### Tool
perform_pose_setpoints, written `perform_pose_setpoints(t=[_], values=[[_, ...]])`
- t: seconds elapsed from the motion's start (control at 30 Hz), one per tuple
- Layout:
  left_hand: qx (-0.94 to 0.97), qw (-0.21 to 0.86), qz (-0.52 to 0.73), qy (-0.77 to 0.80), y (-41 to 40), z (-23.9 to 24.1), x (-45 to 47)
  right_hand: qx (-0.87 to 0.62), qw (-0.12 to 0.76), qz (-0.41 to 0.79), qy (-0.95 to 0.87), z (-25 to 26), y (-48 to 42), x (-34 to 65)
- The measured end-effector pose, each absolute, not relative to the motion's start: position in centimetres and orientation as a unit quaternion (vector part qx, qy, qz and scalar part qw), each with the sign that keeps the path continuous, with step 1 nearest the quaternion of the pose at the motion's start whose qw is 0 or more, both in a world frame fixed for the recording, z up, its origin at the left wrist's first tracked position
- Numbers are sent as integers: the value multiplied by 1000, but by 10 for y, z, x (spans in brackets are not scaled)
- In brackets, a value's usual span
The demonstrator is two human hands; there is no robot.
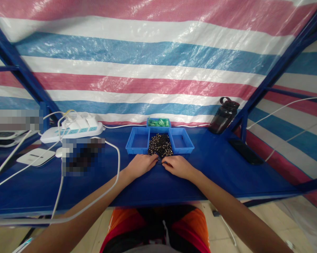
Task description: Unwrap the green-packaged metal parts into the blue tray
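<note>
A heap of small black parts (160,144) lies on the blue table (213,168) between two blue trays. My left hand (142,164) rests palm down at the heap's near edge, fingers curled together toward the parts. My right hand (177,166) lies beside it, fingers also drawn in, fingertips touching the left hand's by the pile. What the fingers pinch is too small to make out. The left blue tray (137,141) and the right blue tray (181,141) look bare inside. Behind them a smaller blue tray holds green parts (158,122).
A dark water bottle (224,116) stands at the back right, a black phone-like slab (245,151) lies beside it. A white power strip (72,130) with plugs and white cables (113,182) covers the left side. A striped tarp hangs behind; blue frame posts stand at both sides.
</note>
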State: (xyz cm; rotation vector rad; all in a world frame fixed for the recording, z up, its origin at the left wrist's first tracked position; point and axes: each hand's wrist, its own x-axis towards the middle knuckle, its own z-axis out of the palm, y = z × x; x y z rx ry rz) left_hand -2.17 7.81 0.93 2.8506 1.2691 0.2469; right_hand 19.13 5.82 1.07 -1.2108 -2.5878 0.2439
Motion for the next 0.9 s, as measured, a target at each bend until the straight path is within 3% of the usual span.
perform_pose_setpoints(t=[0.4, 0.7, 0.9], values=[[920, 78, 96, 371, 79, 12, -23, -411, 138, 92, -896, 11, 58, 192], [930, 36, 103, 350, 77, 14, -21, -413, 140, 86, -896, 11, 58, 193], [933, 88, 118, 329, 78, 14, -23, -413, 139, 93, -895, 12, 58, 192]])
